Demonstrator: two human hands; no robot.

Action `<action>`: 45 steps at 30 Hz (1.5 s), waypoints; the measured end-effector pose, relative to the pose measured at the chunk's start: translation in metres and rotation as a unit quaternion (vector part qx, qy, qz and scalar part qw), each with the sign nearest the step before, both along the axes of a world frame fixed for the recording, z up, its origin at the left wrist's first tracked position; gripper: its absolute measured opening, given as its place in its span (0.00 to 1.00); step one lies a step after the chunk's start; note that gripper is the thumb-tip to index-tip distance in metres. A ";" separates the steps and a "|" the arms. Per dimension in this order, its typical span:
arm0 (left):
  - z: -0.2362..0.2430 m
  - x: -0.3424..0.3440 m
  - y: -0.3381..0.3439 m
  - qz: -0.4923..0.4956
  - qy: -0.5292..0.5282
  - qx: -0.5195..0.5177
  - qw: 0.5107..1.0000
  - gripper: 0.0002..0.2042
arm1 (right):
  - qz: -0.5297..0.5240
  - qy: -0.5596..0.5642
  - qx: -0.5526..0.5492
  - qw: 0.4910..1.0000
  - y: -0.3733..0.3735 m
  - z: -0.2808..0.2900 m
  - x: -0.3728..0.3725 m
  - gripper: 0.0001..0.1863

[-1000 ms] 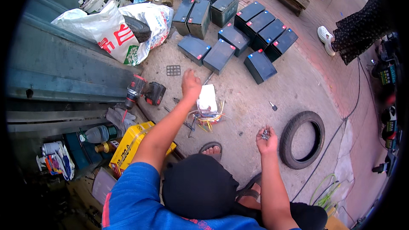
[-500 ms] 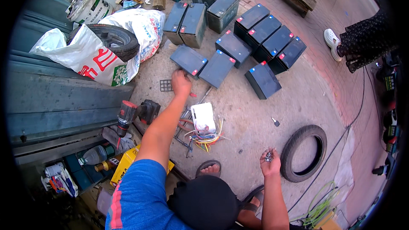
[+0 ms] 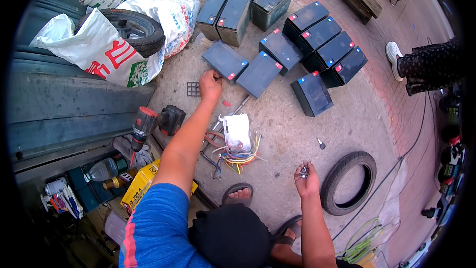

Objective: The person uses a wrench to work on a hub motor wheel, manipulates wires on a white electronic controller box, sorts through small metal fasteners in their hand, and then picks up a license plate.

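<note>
My left hand [image 3: 210,86] reaches out to the near edge of a dark battery [image 3: 224,60]. Its fingers are bent together at the battery's side, and whatever they pinch is hidden. Beside that battery lies another dark battery [image 3: 258,74], touching it at a corner. A black plastic grid [image 3: 193,89] rests on the ground just left of my left hand. Palm up, my right hand [image 3: 307,183] cups a few small shiny metal fasteners [image 3: 303,172] in its curled fingers. The black tyre [image 3: 328,188] lies on the ground right of it.
More batteries [image 3: 321,38] stand farther back. A white controller box [image 3: 237,131] with coloured wires sits before me, near a wrench [image 3: 219,119]. A cordless drill [image 3: 144,123] stands at left, below a bagged wheel [image 3: 148,44]. A key [image 3: 321,143] lies mid-ground; a person's white shoe [image 3: 394,59] is at right.
The view has shifted slightly. My left hand stays at the near edge of the same battery. My right hand still cups the fasteners, now a little farther left and higher in view.
</note>
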State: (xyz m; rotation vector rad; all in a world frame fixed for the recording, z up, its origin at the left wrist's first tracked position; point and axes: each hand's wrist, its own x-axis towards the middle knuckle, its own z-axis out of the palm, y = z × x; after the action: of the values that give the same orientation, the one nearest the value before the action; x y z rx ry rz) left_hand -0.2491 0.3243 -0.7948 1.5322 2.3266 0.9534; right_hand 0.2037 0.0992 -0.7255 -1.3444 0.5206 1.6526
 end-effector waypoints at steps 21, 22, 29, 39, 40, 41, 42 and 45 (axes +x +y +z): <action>-0.018 -0.004 0.009 0.041 -0.018 -0.043 0.998 0.07 | 0.033 -0.040 0.000 0.999 -0.003 -0.005 0.006 0.14; -0.018 -0.006 0.009 0.049 -0.035 -0.051 0.997 0.08 | 0.032 -0.038 0.003 0.999 -0.002 -0.005 0.005 0.14; 0.005 0.008 0.005 0.087 -0.038 -0.091 0.991 0.08 | 0.030 -0.039 0.020 0.999 0.002 0.000 0.007 0.14; 0.159 0.176 -0.106 -0.216 -0.295 -0.041 0.930 0.09 | 0.021 0.050 0.079 0.995 0.022 0.036 -0.038 0.14; 0.159 0.194 -0.129 -0.295 -0.227 -0.043 0.927 0.10 | 0.025 0.075 0.080 0.994 0.026 0.039 -0.049 0.14; 0.158 0.209 -0.153 -0.360 -0.175 -0.046 0.915 0.10 | 0.029 0.104 0.087 0.990 0.029 0.044 -0.059 0.14; 0.153 0.221 -0.172 -0.421 -0.145 -0.044 0.894 0.12 | 0.047 0.104 0.083 0.990 0.030 0.051 -0.068 0.15; 0.158 0.239 -0.195 -0.490 -0.080 -0.005 0.868 0.16 | 0.060 0.094 0.083 0.990 0.027 0.060 -0.074 0.17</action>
State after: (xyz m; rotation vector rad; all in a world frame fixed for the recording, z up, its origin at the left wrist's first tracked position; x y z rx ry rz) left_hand -0.0105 0.1293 -0.6372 2.1367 1.1155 0.7096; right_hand 0.1294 0.1266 -0.6651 -1.1232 0.4066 1.8896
